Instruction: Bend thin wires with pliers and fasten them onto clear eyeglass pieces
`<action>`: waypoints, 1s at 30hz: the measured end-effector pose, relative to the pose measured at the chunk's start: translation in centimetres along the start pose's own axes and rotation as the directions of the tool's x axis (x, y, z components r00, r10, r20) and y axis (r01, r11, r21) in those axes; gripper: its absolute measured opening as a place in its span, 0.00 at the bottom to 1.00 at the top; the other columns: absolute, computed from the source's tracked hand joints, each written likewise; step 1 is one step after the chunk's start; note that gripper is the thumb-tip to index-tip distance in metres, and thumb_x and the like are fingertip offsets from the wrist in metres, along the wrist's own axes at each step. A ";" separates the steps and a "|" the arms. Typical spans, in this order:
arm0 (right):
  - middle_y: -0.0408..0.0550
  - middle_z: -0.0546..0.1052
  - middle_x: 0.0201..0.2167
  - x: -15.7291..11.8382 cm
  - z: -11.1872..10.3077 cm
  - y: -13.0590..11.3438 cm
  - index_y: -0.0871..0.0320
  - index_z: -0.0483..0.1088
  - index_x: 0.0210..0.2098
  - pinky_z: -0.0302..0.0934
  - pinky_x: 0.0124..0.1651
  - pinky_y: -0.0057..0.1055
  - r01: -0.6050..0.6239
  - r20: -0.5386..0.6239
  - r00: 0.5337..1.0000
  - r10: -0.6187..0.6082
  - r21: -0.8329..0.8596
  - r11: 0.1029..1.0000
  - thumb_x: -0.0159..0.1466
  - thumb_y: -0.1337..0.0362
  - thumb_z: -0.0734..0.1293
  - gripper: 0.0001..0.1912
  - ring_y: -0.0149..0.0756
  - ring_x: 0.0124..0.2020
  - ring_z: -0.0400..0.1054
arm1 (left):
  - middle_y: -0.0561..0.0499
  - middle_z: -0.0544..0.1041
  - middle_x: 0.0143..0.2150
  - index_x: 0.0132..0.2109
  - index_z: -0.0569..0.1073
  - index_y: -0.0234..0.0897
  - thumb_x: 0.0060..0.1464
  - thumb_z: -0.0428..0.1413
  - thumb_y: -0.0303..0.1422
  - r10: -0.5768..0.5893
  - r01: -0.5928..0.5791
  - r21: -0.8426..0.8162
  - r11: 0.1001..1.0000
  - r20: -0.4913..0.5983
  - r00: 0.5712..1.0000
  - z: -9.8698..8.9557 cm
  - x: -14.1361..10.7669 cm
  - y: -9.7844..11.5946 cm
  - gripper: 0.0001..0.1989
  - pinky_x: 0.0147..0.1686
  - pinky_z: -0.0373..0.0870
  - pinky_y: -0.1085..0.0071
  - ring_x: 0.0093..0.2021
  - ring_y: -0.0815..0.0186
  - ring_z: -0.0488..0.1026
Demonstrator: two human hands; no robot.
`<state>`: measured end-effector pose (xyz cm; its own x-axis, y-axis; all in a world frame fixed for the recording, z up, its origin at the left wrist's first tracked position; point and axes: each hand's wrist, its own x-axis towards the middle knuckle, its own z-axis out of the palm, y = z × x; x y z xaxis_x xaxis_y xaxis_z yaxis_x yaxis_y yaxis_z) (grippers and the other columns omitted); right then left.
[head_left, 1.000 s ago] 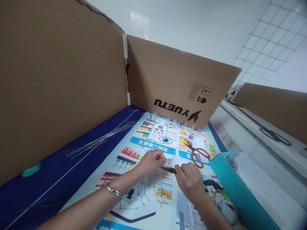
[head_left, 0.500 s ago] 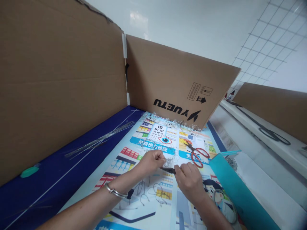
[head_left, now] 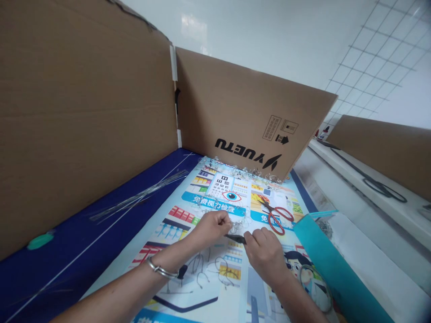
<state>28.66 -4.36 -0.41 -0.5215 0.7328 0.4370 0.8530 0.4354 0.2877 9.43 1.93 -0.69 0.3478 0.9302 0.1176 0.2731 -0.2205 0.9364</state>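
Shiny metal wire (head_left: 141, 195); matt cardboard panel (head_left: 87, 116)

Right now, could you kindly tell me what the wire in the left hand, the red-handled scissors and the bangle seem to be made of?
The thin wire in the left hand looks like metal, from its silvery glint, though too fine to say which. The red-handled scissors seem to have smooth plastic handles on dark metal blades. The bangle looks like polished silver-toned metal, with bright highlights.
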 end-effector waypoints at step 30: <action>0.41 0.67 0.25 0.9 -0.1 -0.1 0.56 0.64 0.25 0.48 0.31 0.24 -0.440 0.434 0.874 0.217 0.520 0.732 0.59 0.58 0.62 0.10 0.30 0.29 0.61 | 0.56 0.74 0.28 0.30 0.71 0.37 0.52 0.49 0.27 0.284 -0.295 0.319 0.901 0.081 0.955 -1.6 0.3 0.4 0.07 0.29 0.61 0.77 0.29 0.70 0.69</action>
<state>28.11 -3.81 -0.01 -0.2617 0.9623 0.0744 0.8646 0.2680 -0.4250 8.22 2.55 0.21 0.4822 0.8023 0.3519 0.4295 -0.5666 0.7032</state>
